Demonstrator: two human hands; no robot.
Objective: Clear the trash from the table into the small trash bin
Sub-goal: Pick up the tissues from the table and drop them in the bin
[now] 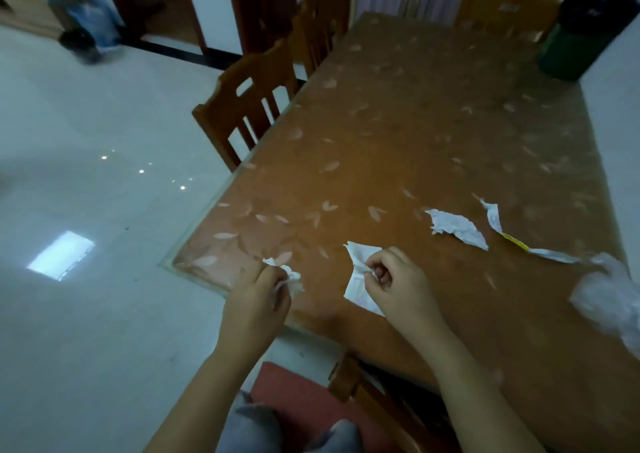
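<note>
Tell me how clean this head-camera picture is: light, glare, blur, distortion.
Head view: dim, with a bluish cast; bright window glare and small light spots on the glossy floor. Wide-angle bending curves the table edges and chairs. The bin at the far corner and the plastic bag at the right edge are smeared; the left hand, right hand and their paper scraps are fairly sharp.

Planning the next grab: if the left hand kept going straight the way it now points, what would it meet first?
The left hand, shut on a crumpled paper scrap, points up the table's left side. That line looks free of trash as far as shown; only bare table lies ahead, though depth is unclear.
</note>
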